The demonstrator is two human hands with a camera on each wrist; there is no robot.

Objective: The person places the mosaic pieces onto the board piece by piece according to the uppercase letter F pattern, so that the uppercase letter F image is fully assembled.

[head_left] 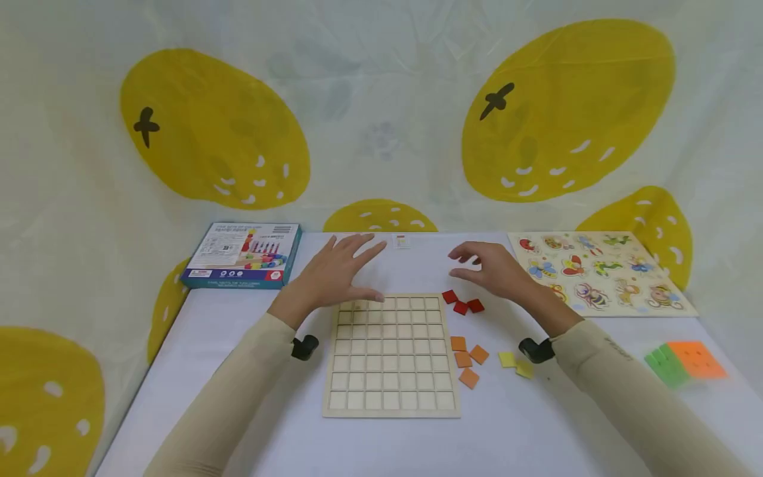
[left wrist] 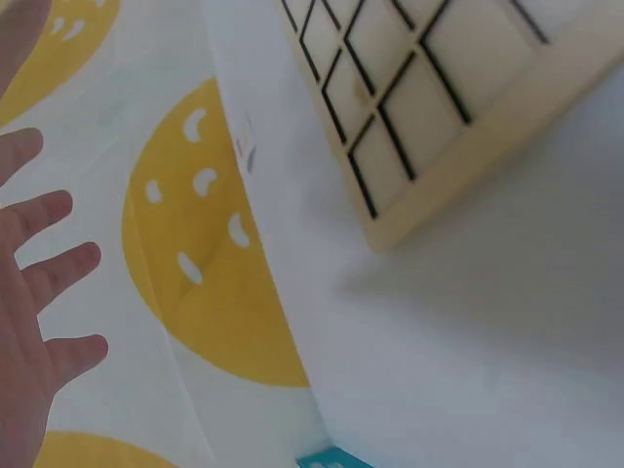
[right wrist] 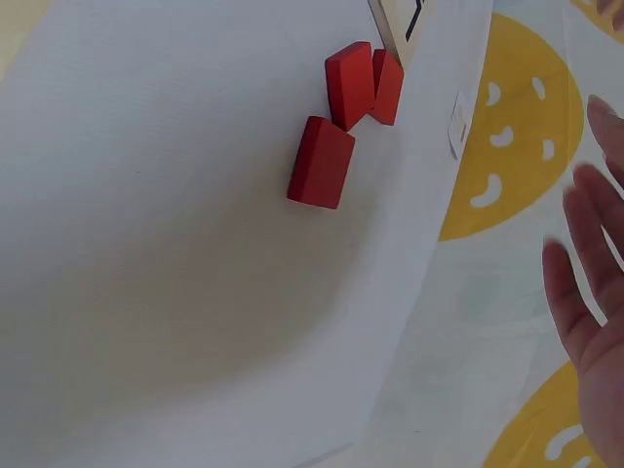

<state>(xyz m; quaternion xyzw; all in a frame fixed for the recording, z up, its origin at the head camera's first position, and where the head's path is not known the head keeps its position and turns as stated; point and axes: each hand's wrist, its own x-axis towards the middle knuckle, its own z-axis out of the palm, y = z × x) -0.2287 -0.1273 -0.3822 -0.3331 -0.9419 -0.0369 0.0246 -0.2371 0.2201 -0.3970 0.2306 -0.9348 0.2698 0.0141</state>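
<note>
A wooden grid board (head_left: pixel 391 356) with square recesses lies on the table. My left hand (head_left: pixel 334 273) hovers over its far left corner, fingers spread and holding nothing; the left wrist view shows the same spread fingers (left wrist: pixel 57 278) beside the board's corner. Beyond the board's far right corner my right hand (head_left: pixel 490 266) is raised, its fingers loosely bent with nothing between them. Below and left of that hand lie three red square tiles (head_left: pixel 460 307). Several orange tiles (head_left: pixel 463 359) lie along the board's right edge, and two yellow tiles (head_left: pixel 507 360) are farther right.
A boxed toy set (head_left: pixel 242 256) stands at the back left. An insect picture board (head_left: pixel 596 273) lies at the back right, with a green and orange cube (head_left: pixel 685 361) in front of it. A small white card (head_left: pixel 401 242) sits near the far edge, before a patterned cloth (head_left: pixel 381 99).
</note>
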